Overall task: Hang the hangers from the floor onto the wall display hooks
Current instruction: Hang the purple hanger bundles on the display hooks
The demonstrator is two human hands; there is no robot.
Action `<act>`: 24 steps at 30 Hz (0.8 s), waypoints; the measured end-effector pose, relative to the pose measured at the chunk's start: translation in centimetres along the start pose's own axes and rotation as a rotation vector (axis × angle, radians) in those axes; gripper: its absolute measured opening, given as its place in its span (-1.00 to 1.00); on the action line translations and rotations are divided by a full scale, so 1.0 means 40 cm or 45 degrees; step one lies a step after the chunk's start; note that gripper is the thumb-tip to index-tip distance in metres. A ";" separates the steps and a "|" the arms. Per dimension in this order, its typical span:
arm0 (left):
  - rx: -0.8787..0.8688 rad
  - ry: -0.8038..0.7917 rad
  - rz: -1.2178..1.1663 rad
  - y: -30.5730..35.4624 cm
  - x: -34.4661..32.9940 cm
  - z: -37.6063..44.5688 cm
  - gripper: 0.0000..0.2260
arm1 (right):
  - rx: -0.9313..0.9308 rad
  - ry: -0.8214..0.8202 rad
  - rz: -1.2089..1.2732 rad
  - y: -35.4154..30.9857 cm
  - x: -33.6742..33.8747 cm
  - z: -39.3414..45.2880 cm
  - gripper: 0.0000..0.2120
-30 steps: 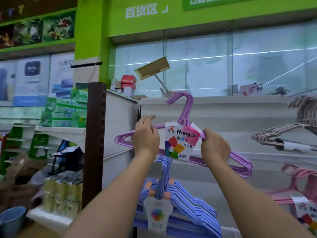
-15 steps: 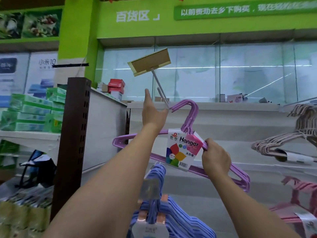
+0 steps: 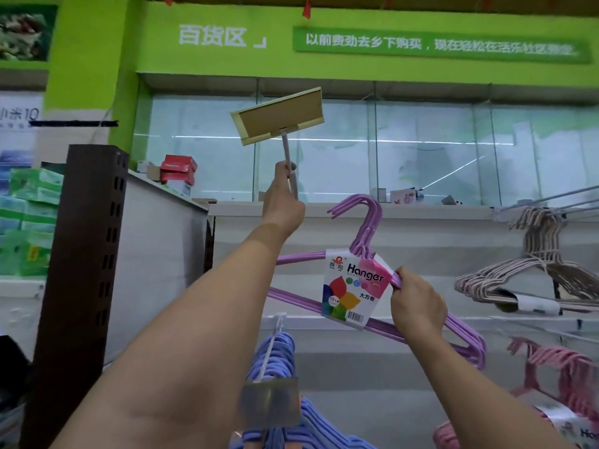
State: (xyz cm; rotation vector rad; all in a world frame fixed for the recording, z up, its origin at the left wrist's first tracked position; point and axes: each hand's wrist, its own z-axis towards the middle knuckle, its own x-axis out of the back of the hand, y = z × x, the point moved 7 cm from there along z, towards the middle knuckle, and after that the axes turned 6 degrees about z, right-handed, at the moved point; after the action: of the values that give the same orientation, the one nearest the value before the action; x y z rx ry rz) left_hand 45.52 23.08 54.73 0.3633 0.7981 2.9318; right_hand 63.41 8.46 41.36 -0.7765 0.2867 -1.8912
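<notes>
A bundle of purple hangers (image 3: 366,222) with a white "Hanger" label (image 3: 353,283) is held up in front of the white wall panel. My right hand (image 3: 418,303) grips the bundle's right shoulder beside the label. My left hand (image 3: 283,202) is raised and grips the grey arm of a display hook (image 3: 290,163), just below its tilted yellow price-tag holder (image 3: 278,115). The bundle's hook ends sit right of and slightly below my left hand, apart from the display hook.
A blue hanger bundle (image 3: 278,351) hangs on a lower hook with a tag plate (image 3: 269,403). Beige hangers (image 3: 531,264) and pink hangers (image 3: 557,367) hang at the right. A brown perforated post (image 3: 81,254) and a shelf with green packs (image 3: 29,222) stand left.
My left hand let go of the purple bundle, rose and took hold of the display hook's arm. The view tilted upward; my right hand keeps the bundle.
</notes>
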 end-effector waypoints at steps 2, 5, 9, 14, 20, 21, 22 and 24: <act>-0.036 0.019 0.066 -0.006 0.014 0.009 -0.45 | -0.012 0.011 0.008 0.000 -0.001 0.009 -0.82; -0.130 -0.052 0.125 -0.002 0.014 0.015 -0.51 | -0.013 0.017 0.016 -0.009 -0.010 0.017 -0.81; -0.169 -0.051 0.172 0.003 0.009 0.019 -0.57 | 0.011 0.019 0.029 -0.031 -0.020 0.014 -0.81; -0.157 -0.019 0.162 0.009 0.002 0.014 -0.58 | 0.024 0.005 0.024 -0.046 -0.034 0.006 -0.82; -0.190 -0.038 0.199 0.021 -0.020 0.014 -0.57 | 0.027 -0.002 -0.018 -0.051 -0.036 0.011 -0.82; -0.186 -0.037 0.196 0.020 -0.023 0.014 -0.57 | 0.034 0.001 -0.024 -0.051 -0.034 0.011 -0.82; -0.183 -0.028 0.192 0.018 -0.024 0.015 -0.57 | 0.039 0.005 -0.028 -0.051 -0.034 0.012 -0.82; -0.184 -0.006 0.192 0.013 -0.021 0.018 -0.58 | 0.044 0.011 -0.039 -0.051 -0.036 0.013 -0.82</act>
State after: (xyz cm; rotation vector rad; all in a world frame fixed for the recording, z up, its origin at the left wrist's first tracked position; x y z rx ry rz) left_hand 46.51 22.85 55.41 0.4363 0.5774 3.1031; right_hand 62.63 10.72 42.25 -0.7532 0.2482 -1.9241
